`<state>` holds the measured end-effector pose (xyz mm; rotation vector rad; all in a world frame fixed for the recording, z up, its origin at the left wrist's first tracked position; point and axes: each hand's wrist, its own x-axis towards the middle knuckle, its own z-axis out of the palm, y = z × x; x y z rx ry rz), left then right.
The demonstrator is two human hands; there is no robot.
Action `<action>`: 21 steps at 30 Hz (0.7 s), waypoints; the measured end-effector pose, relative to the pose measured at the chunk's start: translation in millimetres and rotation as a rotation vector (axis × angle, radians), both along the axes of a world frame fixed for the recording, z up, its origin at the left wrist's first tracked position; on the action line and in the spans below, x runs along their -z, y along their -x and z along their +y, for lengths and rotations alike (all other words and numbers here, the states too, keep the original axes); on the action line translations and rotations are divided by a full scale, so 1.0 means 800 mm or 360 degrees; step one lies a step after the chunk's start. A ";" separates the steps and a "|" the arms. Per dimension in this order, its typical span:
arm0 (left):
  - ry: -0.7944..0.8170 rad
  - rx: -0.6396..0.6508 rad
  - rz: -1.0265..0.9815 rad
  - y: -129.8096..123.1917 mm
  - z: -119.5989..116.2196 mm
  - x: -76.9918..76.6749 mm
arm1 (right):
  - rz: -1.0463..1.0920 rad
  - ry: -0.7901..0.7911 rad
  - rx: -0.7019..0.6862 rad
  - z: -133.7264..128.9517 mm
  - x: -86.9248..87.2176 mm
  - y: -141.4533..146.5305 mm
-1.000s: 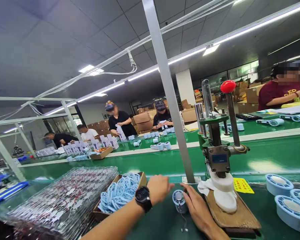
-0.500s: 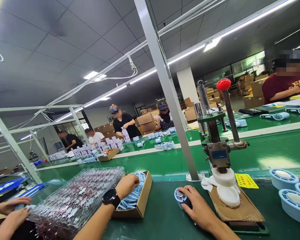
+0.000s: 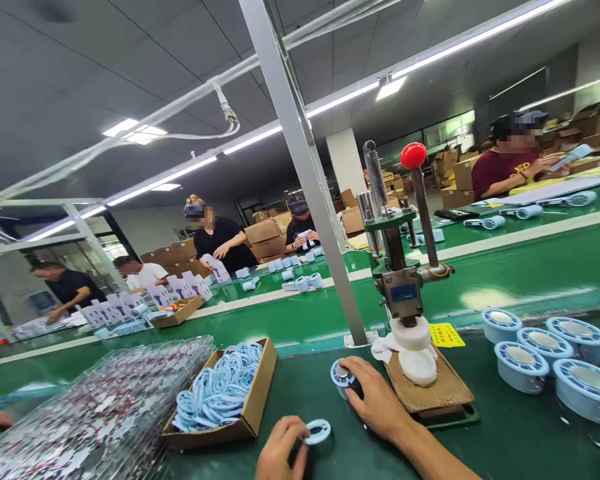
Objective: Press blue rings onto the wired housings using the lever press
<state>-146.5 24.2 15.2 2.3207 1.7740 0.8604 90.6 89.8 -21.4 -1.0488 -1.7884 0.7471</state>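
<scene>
At nine o'clock a stack of clear trays (image 3: 100,413) lies beside a cardboard box (image 3: 257,407) of pale blue rings. At six o'clock the left hand (image 3: 280,453) pinches one blue ring (image 3: 317,431) in its fingertips, just above the green table (image 3: 505,440). The right hand (image 3: 375,400) clasps a small round fan part (image 3: 340,377) beside the hand press (image 3: 405,293). At three o'clock stand blue fan housings (image 3: 523,363).

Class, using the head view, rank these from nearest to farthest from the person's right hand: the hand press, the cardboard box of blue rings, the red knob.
1. Hand press, just right of the right hand.
2. Cardboard box of blue rings, left.
3. Red knob, high above.
</scene>
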 end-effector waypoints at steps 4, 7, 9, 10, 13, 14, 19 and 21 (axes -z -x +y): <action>0.0031 -0.0259 -0.0226 -0.012 -0.005 0.041 | 0.0002 0.0013 0.0044 -0.006 0.002 -0.006; 0.0148 -0.0395 -0.0221 -0.025 -0.001 0.034 | 0.0008 0.0019 0.0034 -0.009 -0.001 -0.009; 0.0172 -0.0441 -0.0105 -0.039 -0.003 0.032 | 0.0018 0.0019 0.0034 -0.012 -0.002 -0.011; 0.0175 -0.0459 -0.0047 -0.046 -0.004 0.033 | 0.0020 0.0018 0.0035 -0.016 -0.002 -0.013; 0.0243 -0.0363 -0.0017 -0.055 -0.009 0.041 | 0.0010 0.0034 0.0031 -0.039 0.004 -0.020; 0.0291 -0.0301 -0.0032 -0.055 -0.010 0.044 | 0.0003 0.0064 0.0039 -0.049 0.008 -0.022; 0.0409 -0.0347 -0.0029 -0.053 -0.005 0.051 | -0.0031 0.0196 0.0079 -0.089 0.028 -0.034; 0.0369 -0.0439 -0.0159 -0.060 -0.002 0.045 | -0.0036 0.0200 0.0091 -0.093 0.031 -0.035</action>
